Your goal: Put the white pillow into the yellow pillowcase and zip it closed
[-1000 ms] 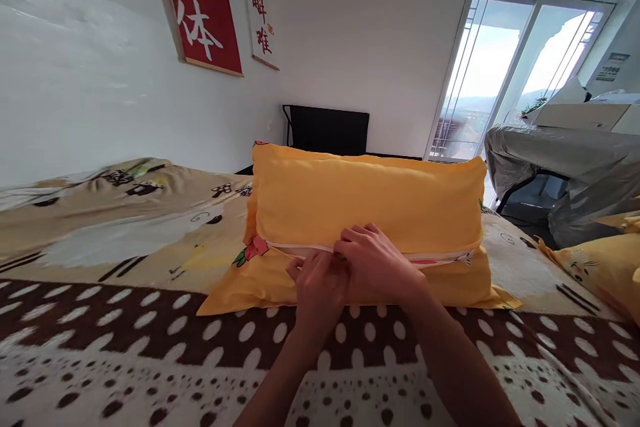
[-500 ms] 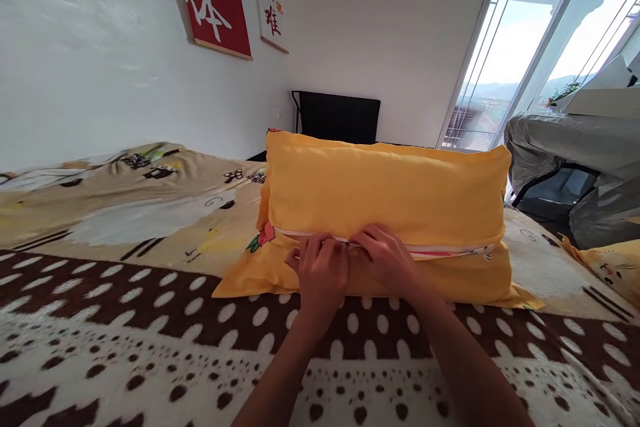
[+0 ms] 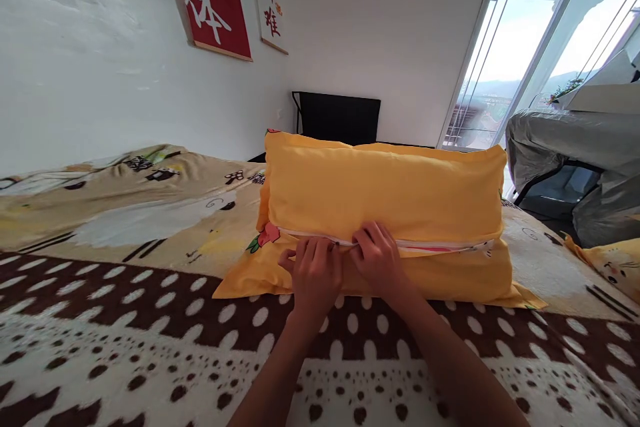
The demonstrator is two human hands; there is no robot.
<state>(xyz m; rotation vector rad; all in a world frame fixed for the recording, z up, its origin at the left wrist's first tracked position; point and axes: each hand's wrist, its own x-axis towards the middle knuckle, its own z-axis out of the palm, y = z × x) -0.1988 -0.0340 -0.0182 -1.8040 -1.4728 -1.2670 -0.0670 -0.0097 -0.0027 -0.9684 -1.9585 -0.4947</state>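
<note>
A yellow pillow [image 3: 385, 193] stands on its long edge on the patterned blanket [image 3: 150, 320], its zipper [image 3: 430, 247] running across the lower front. Right of centre the zipper gapes and shows a pink and white strip; its left stretch looks closed. My left hand [image 3: 315, 273] is closed at the zipper line left of the pillow's middle, fingertips pinching a small dark piece that looks like the zipper pull. Just to its right, my right hand [image 3: 377, 257] has its fingers curled onto the yellow fabric at the zipper's edge. The two hands are slightly apart.
Another yellow pillow [image 3: 613, 267] lies at the right edge. Behind the bed stand a black panel [image 3: 340, 119] and, at the right, a bulky thing under a grey cover [image 3: 565, 140]. Red and white scrolls [image 3: 213, 7] hang on the left wall.
My left hand has shifted slightly left along the zipper, widening the small space between my hands. My right hand has barely moved, and the pillow's right end has drawn slightly left.
</note>
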